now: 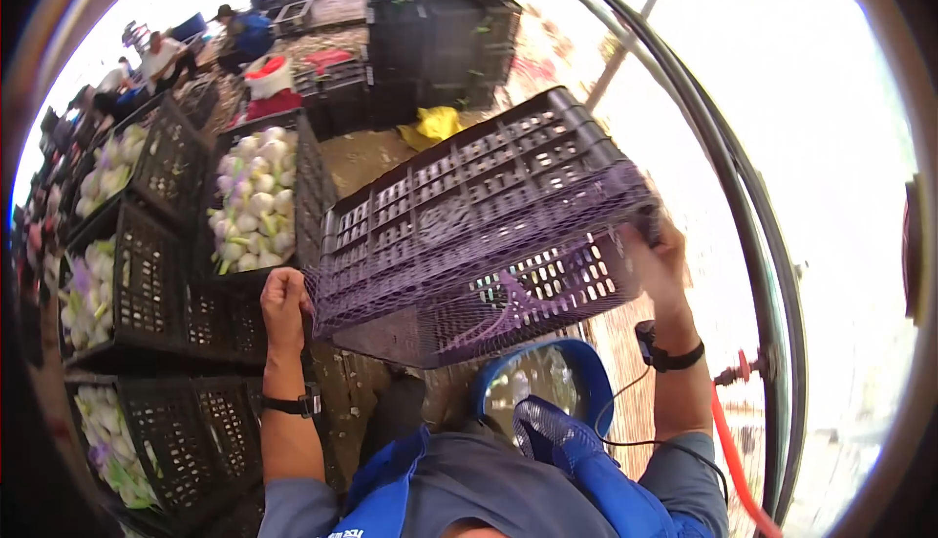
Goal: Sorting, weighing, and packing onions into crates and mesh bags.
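Note:
A black slatted plastic crate (469, 186) is tilted in front of me, its long outer side facing up. Purple mesh netting (469, 274) is stretched over its near part and across its opening. A bunched strand of the net runs slantwise in front of the far slots. My left hand (284, 303) is closed in a fist on the net's edge at the crate's left corner. At the right end my right hand (663, 256), blurred, is closed around the netting; whether it also grips the crate rim is hidden.
Black crates of white bulbs (253, 201) stand stacked at my left. A blue tub (601, 377) of water sits near my feet. More black crates (440, 47) and a yellow bag (436, 126) lie beyond. Dark pipes (740, 193) and a red hose (733, 450) run on the right. People (172, 61) sit far left.

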`<state>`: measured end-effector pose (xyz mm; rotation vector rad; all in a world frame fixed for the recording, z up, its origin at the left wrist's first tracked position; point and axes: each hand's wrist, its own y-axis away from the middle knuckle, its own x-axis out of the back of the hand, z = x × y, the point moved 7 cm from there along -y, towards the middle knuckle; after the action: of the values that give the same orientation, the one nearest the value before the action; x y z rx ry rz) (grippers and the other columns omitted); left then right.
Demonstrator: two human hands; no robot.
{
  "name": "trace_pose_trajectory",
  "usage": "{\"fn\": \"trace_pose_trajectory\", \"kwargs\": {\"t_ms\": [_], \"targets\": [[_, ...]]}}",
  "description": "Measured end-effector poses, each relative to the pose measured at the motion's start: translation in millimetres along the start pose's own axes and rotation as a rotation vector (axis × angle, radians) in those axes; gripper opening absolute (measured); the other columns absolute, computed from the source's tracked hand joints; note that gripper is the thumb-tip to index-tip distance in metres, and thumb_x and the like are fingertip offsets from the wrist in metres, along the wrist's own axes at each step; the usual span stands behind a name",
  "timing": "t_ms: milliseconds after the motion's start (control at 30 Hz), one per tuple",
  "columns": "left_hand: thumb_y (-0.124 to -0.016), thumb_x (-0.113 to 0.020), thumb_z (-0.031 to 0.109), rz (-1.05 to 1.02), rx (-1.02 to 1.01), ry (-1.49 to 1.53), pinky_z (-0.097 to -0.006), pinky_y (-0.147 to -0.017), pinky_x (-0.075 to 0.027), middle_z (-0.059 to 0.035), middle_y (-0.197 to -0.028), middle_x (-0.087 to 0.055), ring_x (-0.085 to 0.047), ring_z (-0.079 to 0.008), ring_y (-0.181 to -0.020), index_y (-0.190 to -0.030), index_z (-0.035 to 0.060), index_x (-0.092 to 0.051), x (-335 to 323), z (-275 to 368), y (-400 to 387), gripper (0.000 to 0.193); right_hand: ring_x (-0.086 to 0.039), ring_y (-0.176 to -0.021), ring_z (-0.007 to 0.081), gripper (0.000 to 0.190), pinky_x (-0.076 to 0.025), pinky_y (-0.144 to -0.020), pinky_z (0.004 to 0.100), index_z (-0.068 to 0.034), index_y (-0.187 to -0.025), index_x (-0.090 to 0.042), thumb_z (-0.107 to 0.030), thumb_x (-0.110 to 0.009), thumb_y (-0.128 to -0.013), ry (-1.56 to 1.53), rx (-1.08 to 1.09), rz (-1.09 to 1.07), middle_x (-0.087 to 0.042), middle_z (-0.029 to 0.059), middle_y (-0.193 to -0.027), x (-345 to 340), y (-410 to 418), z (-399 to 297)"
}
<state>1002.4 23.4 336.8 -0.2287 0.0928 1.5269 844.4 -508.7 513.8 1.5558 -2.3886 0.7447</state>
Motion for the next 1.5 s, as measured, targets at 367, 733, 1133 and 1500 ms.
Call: {"fn": "trace_pose_trajectory", "kwargs": {"t_ms": [367,733,1133,1500], "targets": [[-0.095,-0.067,0.019,-0.844,0.108,-0.242,-0.0272,-0.094,-0.047,-0.0052,-0.117,-0.061,-0.057,-0.0135,-0.113,-0.131,0.0020,-0.058,-152,25,90,0.041,-0.066,-0.116,0.0276,0.058,-0.051,-0.097,0.0330,-0.005,-0.131,-0.062,0.008,-0.067,-0.074,0.238,-0.073,0.024,-0.069,0.0147,-0.124,-36,142,-21],[-0.095,-0.067,0.009,-0.944,0.460,-0.090,-0.0219,-0.073,-0.048,0.0012,-0.086,-0.065,-0.058,-0.0054,-0.080,-0.095,0.0043,-0.067,-98,-46,88,0.004,-0.059,-0.123,0.0367,0.083,-0.050,-0.101,0.0414,-0.011,-0.146,-0.044,0.007,-0.070,-0.070,0.388,0.059,-0.297,-0.061,0.0130,-0.135,-166,209,-35],[-0.092,-0.069,0.014,-1.447,0.653,0.078,-0.0188,-0.056,-0.039,0.0057,-0.074,-0.058,-0.050,-0.0017,-0.065,-0.083,0.0031,-0.067,-105,-46,144,0.014,-0.052,-0.130,0.0402,0.079,-0.046,-0.109,0.0453,-0.005,-0.147,-0.039,0.005,-0.068,-0.075,0.424,0.001,-0.439,-0.059,0.0143,-0.137,-222,269,-42],[-0.098,-0.062,0.027,-0.792,0.430,-0.210,-0.0288,-0.079,-0.049,-0.0037,-0.102,-0.066,-0.063,-0.0128,-0.090,-0.117,0.0044,-0.062,-93,-127,130,0.030,-0.055,-0.123,0.0436,0.069,-0.047,-0.102,0.0474,-0.006,-0.150,-0.034,0.002,-0.056,-0.086,0.335,-0.149,-0.341,-0.059,0.0227,-0.130,-226,313,-17]]}}
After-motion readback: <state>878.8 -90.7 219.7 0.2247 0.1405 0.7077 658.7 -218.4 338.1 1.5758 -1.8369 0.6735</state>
